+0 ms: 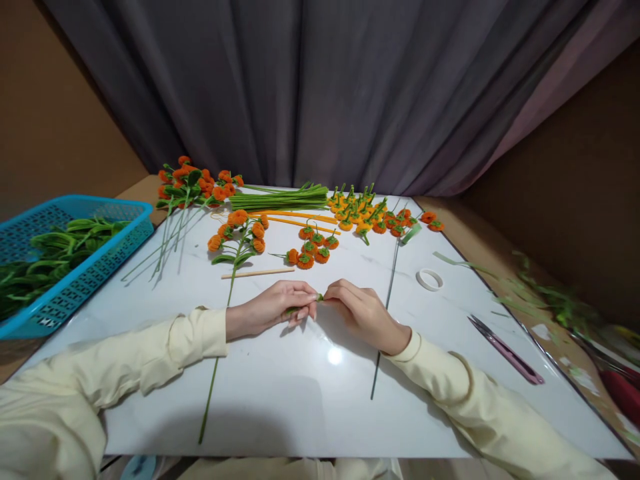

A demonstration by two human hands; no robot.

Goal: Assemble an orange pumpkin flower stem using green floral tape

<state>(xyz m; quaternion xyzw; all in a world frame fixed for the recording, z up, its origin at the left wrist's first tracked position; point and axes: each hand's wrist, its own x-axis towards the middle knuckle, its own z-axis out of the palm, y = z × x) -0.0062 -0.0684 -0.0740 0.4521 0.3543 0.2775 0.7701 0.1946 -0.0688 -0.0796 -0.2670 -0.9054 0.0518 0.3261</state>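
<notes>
A: ok where's that small green piece (321,298)?

B: dead center of the frame, between the fingertips. Left hand (273,305) has it pinched, other fingers loosely curled. Right hand (364,315) is nearly closed, pinching the right end.

A: long axis?

B: mostly hidden, sideways-ish I think. Neither hand's nearer tbh, both touch it.
</notes>
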